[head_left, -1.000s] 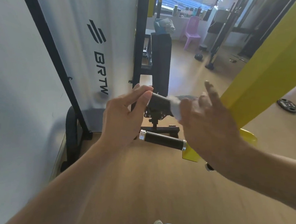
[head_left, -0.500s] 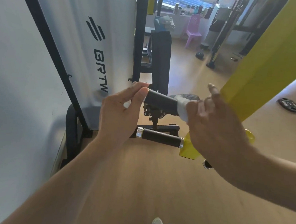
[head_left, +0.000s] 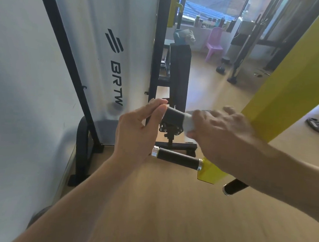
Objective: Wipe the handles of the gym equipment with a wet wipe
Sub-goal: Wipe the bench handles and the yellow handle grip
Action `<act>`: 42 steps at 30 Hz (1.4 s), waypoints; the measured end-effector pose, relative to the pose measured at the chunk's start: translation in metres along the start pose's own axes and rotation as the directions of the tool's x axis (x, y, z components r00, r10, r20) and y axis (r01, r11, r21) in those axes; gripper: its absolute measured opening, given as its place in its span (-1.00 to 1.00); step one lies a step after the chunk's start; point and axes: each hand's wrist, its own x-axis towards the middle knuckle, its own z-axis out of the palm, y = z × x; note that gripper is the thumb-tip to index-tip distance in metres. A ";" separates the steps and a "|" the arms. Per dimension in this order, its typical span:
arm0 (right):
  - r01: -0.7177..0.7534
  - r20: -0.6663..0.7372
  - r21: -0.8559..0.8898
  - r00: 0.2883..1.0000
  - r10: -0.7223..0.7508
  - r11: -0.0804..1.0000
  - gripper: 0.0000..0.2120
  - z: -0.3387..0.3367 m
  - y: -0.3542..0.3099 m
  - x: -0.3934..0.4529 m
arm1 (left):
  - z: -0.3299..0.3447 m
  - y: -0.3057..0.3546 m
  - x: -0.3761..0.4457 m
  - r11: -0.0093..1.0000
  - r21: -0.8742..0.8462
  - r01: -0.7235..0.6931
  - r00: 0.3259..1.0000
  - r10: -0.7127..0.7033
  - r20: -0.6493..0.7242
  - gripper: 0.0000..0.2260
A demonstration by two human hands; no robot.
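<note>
A black upper handle (head_left: 173, 115) juts left from the yellow machine arm (head_left: 281, 91). My left hand (head_left: 137, 130) pinches its free end between thumb and fingers. My right hand (head_left: 220, 130) is wrapped around the same handle with a white wet wipe (head_left: 188, 122) pressed onto the grip; most of the wipe is hidden under the palm. A second black handle (head_left: 177, 157) with chrome end caps lies lower, untouched. The tip of a third handle (head_left: 232, 188) shows below my right forearm.
A white BRTW-branded panel (head_left: 106, 56) in a black frame stands close on the left, beside a white wall. A black bench (head_left: 179, 75) stands beyond the handles. A weight plate (head_left: 317, 126) lies on the wooden floor at right. A pink chair (head_left: 214, 43) stands by the window.
My right hand with the wipe has shifted slightly along the upper handle. My left hand keeps its pinch on the handle's end.
</note>
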 end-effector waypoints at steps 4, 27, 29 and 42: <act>0.079 -0.406 -0.119 0.906 -0.121 0.990 -0.74 0.005 -0.003 -0.024 | -0.004 0.001 -0.003 0.997 -0.055 0.057 0.996 -0.053 0.077 -0.78; -0.042 -0.048 0.512 0.996 0.077 0.858 -0.65 0.121 -0.076 0.018 | 0.013 -0.102 -0.059 0.871 -0.075 0.486 0.833 -0.436 0.340 -0.85; -0.073 0.077 0.319 0.996 0.051 0.945 -0.62 0.121 -0.076 0.019 | 0.013 -0.101 -0.058 0.879 -0.078 0.470 0.847 -0.424 0.321 -0.83; -0.007 0.248 -0.057 0.969 0.021 0.998 -0.63 0.120 -0.061 0.015 | 0.015 -0.103 -0.052 0.896 0.013 0.443 0.831 -0.417 0.369 -0.75</act>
